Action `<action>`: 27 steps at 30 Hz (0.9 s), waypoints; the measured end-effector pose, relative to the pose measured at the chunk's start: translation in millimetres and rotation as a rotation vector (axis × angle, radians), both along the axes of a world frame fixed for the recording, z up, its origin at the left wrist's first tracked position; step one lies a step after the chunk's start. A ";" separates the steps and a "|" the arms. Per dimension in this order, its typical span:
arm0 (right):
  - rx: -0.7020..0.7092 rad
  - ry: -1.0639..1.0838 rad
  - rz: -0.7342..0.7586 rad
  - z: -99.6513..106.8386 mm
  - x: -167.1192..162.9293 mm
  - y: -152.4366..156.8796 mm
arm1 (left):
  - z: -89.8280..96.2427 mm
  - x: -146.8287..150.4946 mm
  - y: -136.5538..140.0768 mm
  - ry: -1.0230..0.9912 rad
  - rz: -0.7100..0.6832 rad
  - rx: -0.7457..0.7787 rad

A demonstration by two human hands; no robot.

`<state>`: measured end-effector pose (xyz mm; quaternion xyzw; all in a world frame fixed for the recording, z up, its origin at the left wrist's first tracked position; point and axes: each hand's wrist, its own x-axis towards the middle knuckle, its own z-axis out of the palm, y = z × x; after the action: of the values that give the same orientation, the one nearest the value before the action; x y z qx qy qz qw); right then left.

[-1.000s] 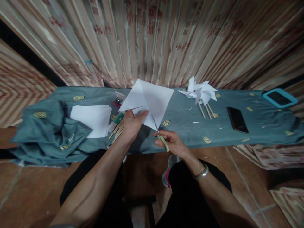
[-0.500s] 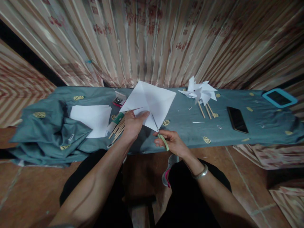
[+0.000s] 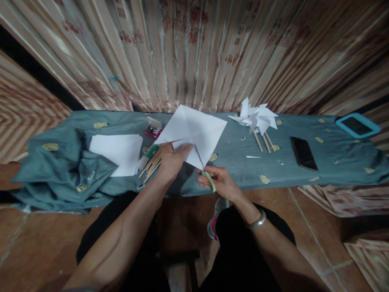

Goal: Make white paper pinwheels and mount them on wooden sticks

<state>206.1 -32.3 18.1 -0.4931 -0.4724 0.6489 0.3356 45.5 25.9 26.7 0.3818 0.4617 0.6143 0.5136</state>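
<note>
My left hand (image 3: 172,159) pinches a square sheet of white paper (image 3: 202,125) near its lower left side, thumb on top. The sheet has fold creases, and a slit runs in from its left corner. In my right hand (image 3: 221,180) are scissors with pale green handles (image 3: 209,181). Their blades lie along the paper from its near corner toward the middle. How far apart the blades are, I cannot tell. Beside my left wrist lie several thin wooden sticks (image 3: 152,165).
A stack of white paper (image 3: 117,154) lies at left, near bunched cloth (image 3: 60,162). A small red box of pins (image 3: 152,127) stands behind the sticks. Paper pinwheels (image 3: 257,117) on sticks, a paper sliver (image 3: 253,157), a phone (image 3: 304,153) and a blue-framed tablet (image 3: 358,125) lie to the right.
The paper has shifted very slightly to the right with my left hand. The scissors stay at the near corner, and both hands keep their hold.
</note>
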 end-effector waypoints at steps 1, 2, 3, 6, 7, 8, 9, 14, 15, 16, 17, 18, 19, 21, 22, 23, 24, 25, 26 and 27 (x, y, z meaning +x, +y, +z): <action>-0.001 0.001 -0.003 0.4 -0.4 0.0 | 0.5 0.2 -0.2 -0.004 0.004 -0.001; -0.001 0.001 -0.007 1.1 -0.7 0.1 | 1.1 0.4 -0.7 -0.005 0.004 -0.004; 0.001 -0.001 -0.008 2.1 -0.9 0.2 | 1.9 0.8 -1.3 -0.007 0.001 -0.009; 0.023 -0.005 -0.006 5.2 -1.1 0.6 | 3.7 1.8 -3.6 -0.008 -0.012 -0.025; 0.030 -0.005 -0.004 5.8 -1.1 0.7 | 4.1 2.1 -4.2 -0.007 -0.013 -0.029; 0.033 -0.002 -0.003 6.0 -1.2 0.8 | 4.4 2.3 -4.6 -0.005 -0.012 -0.033; 0.033 0.004 -0.003 5.9 -1.2 0.9 | 4.6 2.4 -4.8 -0.002 -0.008 -0.036; 0.021 0.025 -0.012 4.8 -2.1 0.8 | 4.3 2.3 -4.0 0.004 -0.001 -0.042; 0.020 0.026 -0.013 4.7 -2.1 0.7 | 4.1 2.2 -3.7 0.009 -0.001 -0.039; 0.016 0.028 -0.014 4.6 -2.1 0.6 | 4.0 2.2 -3.5 0.014 -0.001 -0.035; 0.014 0.028 -0.016 4.4 -1.9 0.5 | 3.9 2.2 -3.6 0.020 -0.002 -0.033; 0.014 0.025 -0.015 4.2 -1.6 0.5 | 4.0 2.3 -3.8 0.022 -0.002 -0.031; 0.020 0.019 -0.011 3.8 -1.2 0.4 | 4.1 2.4 -4.1 0.021 -0.005 -0.032; 0.048 -0.004 0.003 2.9 -0.2 0.5 | 4.8 2.9 -5.4 0.018 -0.015 -0.031; 0.065 -0.017 0.011 2.6 0.1 0.6 | 5.2 3.2 -6.1 0.017 -0.019 -0.029; 0.079 -0.025 0.018 2.3 0.4 0.6 | 5.7 3.5 -6.7 0.018 -0.024 -0.026; 0.087 -0.026 0.021 2.2 0.4 0.7 | 6.1 3.8 -7.3 0.018 -0.025 -0.022; 0.087 -0.021 0.021 2.2 0.3 0.8 | 6.6 4.0 -7.6 0.017 -0.025 -0.018; 0.081 -0.013 0.018 2.3 0.0 1.0 | 6.9 4.2 -7.8 0.016 -0.022 -0.015; 0.071 -0.004 0.013 2.4 -0.5 1.0 | 7.0 4.3 -7.9 0.014 -0.020 -0.014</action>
<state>205.6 -31.3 20.4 -0.4791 -0.4988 0.6329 0.3479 49.9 18.0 33.7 0.3873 0.4658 0.6032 0.5189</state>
